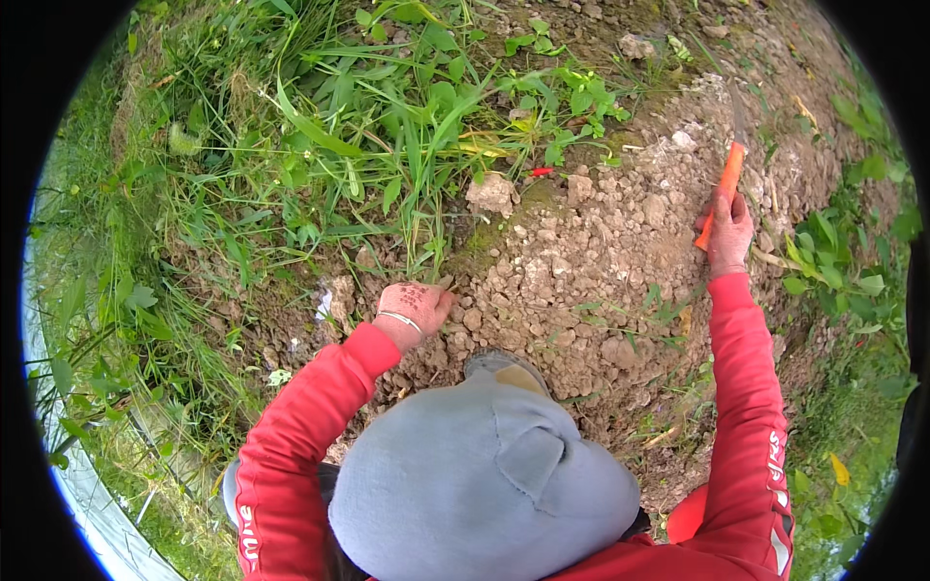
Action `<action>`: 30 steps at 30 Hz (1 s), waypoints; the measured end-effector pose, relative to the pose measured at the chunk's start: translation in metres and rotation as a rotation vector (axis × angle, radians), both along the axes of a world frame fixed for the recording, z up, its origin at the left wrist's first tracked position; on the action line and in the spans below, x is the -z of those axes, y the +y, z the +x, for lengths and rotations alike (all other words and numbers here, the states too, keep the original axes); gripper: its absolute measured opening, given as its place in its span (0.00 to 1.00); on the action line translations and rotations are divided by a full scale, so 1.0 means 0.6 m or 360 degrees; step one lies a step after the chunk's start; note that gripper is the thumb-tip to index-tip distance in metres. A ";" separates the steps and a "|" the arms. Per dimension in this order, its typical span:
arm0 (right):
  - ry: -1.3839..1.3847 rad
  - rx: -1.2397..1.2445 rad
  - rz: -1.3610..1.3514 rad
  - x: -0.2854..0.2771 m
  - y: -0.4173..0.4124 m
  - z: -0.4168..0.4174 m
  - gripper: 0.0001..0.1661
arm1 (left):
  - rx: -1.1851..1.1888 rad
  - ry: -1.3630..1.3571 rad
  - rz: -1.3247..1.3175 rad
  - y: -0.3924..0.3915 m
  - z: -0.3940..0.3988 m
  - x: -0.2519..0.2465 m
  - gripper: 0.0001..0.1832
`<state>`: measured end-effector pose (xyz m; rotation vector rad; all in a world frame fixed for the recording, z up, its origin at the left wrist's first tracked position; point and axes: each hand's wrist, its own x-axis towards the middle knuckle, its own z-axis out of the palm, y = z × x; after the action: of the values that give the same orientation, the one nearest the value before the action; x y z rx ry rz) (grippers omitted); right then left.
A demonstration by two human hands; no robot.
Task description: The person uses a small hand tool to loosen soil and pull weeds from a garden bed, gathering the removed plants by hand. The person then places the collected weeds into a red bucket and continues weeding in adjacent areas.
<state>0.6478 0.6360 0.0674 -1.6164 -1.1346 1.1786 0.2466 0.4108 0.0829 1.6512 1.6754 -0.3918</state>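
Note:
My right hand (pixel 729 234) grips the orange handle (pixel 730 171) of a sickle, out to the right over bare soil. Its thin, curved metal blade (pixel 738 109) points away from me, and the tip is hard to make out against the ground. My left hand (pixel 413 309), soil-stained and wearing a pale bangle (pixel 401 319) at the wrist, is curled low over the dirt. A tuft of grass (pixel 425 243) stands just beyond its knuckles. The fingers are turned under, so whether they hold anything is hidden.
Crumbly clods of soil (pixel 581 269) lie between my hands. Dense grass and weeds (pixel 349 123) cover the far left. A red chilli-like pod (pixel 540 172) rests near a large clod (pixel 492 194). My grey-clad knee (pixel 465 472) and shoe (pixel 517 369) are in front. Leafy plants (pixel 835 254) grow at right.

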 end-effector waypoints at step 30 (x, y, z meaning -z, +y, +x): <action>0.0035 0.0067 0.0110 0.012 0.002 -0.007 0.13 | -0.0260 -0.0283 -0.0055 -0.011 0.056 -0.018 0.28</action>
<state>0.6433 0.6375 0.0601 -1.5641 -1.1100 1.1154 0.2801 0.4045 0.0935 1.4666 1.6455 -0.1869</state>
